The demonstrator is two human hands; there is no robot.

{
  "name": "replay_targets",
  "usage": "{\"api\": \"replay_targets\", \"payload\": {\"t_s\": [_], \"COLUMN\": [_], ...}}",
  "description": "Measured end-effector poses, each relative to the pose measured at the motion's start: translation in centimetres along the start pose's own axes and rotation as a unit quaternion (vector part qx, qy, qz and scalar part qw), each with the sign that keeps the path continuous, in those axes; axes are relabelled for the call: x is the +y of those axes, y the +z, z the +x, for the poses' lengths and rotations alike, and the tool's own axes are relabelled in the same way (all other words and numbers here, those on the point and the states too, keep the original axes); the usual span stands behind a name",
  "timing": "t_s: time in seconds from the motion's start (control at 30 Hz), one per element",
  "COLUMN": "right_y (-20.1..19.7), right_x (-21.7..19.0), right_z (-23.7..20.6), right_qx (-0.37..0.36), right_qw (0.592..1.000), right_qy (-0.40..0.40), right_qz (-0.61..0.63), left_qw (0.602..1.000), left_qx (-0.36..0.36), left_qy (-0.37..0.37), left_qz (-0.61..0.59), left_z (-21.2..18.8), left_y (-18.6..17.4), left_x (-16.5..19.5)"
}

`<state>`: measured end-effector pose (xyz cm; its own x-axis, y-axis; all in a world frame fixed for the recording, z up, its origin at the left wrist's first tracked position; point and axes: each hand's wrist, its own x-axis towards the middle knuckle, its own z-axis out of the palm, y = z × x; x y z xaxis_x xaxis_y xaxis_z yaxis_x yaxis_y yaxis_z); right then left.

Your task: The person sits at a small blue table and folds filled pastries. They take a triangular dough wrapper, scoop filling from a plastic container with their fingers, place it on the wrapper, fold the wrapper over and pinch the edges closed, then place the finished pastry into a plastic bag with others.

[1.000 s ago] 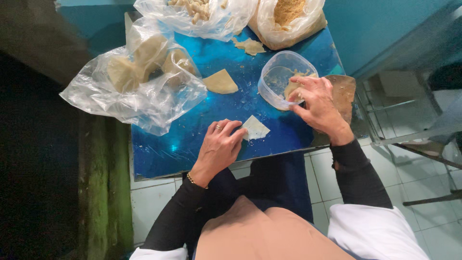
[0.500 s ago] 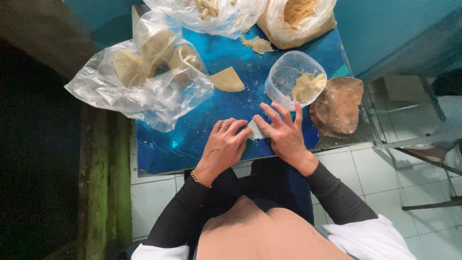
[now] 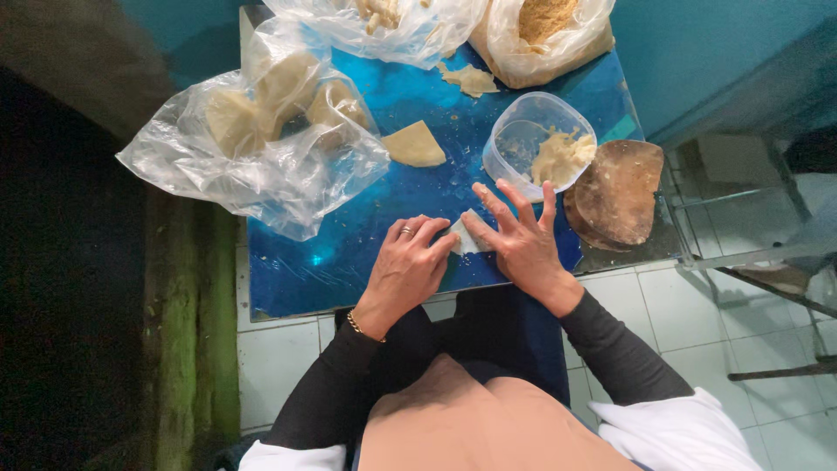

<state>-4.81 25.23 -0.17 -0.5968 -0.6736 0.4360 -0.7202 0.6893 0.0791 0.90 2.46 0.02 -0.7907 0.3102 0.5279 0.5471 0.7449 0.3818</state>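
Here, at the frame's centre, both hands press a thin, pale wrapper [image 3: 465, 237] flat on the glossy blue table [image 3: 418, 187]. The left hand [image 3: 408, 270] curls its fingers onto its edge; the right hand [image 3: 521, 240] lies spread and open. Just above sits a clear round plastic tub [image 3: 523, 139] with lumpy filling.

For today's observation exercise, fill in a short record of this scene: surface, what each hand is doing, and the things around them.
Surface: small blue table
Left hand: fingers on the pale wrapper piece
Right hand: fingers spread, pressing the same piece
Grip: neither hand is closed around anything
Near right hand: clear plastic tub with pale filling
Right edge: round brown slab
Centre: folded pale triangle
Left: clear bag of wrappers
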Motion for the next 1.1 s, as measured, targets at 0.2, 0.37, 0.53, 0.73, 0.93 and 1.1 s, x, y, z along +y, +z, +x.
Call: {"api": "replay_targets", "payload": {"t_s": [0.2, 0.37, 0.53, 0.73, 0.93, 1.1], "right_y": [-1.6, -2.3, -0.3, 6.2, 8.0, 7.6], "right_x": [1.1, 5.3, 19.9, 26.0, 27.2, 29.0], "right_z": [0.5, 3.2, 13.2, 20.1, 19.3, 20.5], "right_qx": [-0.006, 0.103, 0.130, -0.204, -0.203, -0.129], "right_qw": [0.998, 0.993, 0.975, 0.948, 0.955, 0.965], "right_qy": [0.020, 0.051, 0.171, 0.230, 0.186, 0.227], "right_qz": [-0.058, 0.012, 0.049, -0.083, -0.112, -0.022], "left_qw": [1.000, 1.000, 0.999, 0.999, 0.998, 0.998], "left_qx": [0.001, 0.000, 0.004, 0.013, 0.001, 0.004], "left_qy": [0.001, -0.002, -0.008, -0.015, -0.016, -0.017], "left_qz": [-0.007, -0.020, -0.034, -0.046, -0.060, -0.064], "left_z": [-0.2, 0.1, 0.1, 0.1, 0.1, 0.1], "left_y": [-0.2, -0.4, -0.5, -0.7, -0.8, -0.8], "left_x": [0.1, 0.3, 0.4, 0.4, 0.3, 0.4]}}
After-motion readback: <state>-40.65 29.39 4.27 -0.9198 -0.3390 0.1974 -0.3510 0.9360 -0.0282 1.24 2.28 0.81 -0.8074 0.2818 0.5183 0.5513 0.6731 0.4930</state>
